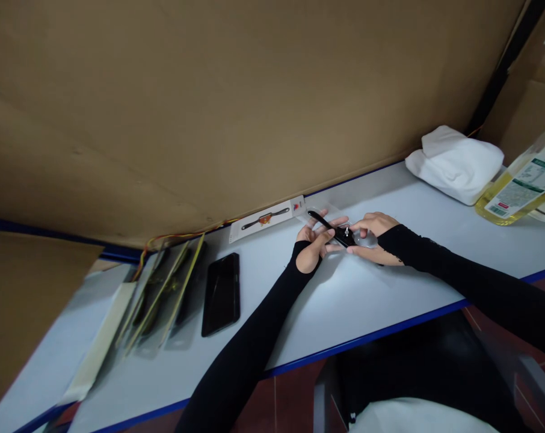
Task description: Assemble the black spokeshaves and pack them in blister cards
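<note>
A black spokeshave with a small silver screw at its middle lies slantwise between my two hands, above the table. My left hand has its thumb over one handle and its fingers spread behind it. From the other side, my right hand closes around the far end, its fingertips at the middle part. Clear plastic packaging shows around the tool and partly under my fingers. Behind my left hand lies a white printed card picturing a two-handled tool, flat along the wall.
Left of my forearm lies a black phone. Several clear packs with dark contents stand in a row further left. At the right are a white cloth bundle and a bottle of yellow liquid. A cardboard wall borders the table's back.
</note>
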Demonstrator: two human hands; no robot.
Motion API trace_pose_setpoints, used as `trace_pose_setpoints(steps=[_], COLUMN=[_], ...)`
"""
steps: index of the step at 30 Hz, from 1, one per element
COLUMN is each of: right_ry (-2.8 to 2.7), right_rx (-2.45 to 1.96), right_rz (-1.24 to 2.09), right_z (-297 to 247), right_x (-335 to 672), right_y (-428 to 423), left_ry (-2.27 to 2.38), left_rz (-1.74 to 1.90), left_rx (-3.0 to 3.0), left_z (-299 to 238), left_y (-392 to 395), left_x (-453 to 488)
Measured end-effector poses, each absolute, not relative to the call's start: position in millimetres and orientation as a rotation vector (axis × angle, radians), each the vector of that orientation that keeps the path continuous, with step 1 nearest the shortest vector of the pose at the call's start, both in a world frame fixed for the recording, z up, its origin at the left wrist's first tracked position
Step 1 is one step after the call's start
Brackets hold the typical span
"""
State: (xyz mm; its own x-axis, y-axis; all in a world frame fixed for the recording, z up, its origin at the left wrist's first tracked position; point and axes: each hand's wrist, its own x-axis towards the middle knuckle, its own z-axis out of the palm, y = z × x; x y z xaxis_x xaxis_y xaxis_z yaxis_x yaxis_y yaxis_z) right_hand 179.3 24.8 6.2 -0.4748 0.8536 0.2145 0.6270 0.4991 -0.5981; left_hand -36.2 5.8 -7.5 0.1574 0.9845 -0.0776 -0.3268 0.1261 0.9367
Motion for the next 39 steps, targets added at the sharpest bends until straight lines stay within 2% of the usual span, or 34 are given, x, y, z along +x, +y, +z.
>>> trace_pose_setpoints(steps=[9, 17, 21, 27, 39], right_ry=[-2.266, -1.839, -1.688, -1.525, -1.276], right_rx=[-1.059, -1.273, -1.35, -1.243, -1.125], right_rz=[0.675, 1.23, 1.346, 1.52, 1.418], right_z=[6, 8, 9, 11, 53], right_x=[174, 177, 178, 177, 192], right_y=[24, 27, 25, 24, 31], left_ry=[0.823, 0.855, 0.861, 0.874, 0.936], left_rz=[1.208, 1.248, 1.261, 1.292, 1.178], left_rx=[0.939, 0.93, 0.917, 0.903, 0.796], left_z=[-6, -19, -18, -17, 2], left_y=[5, 10, 9, 8, 14], left_x=[-38, -39, -37, -34, -50])
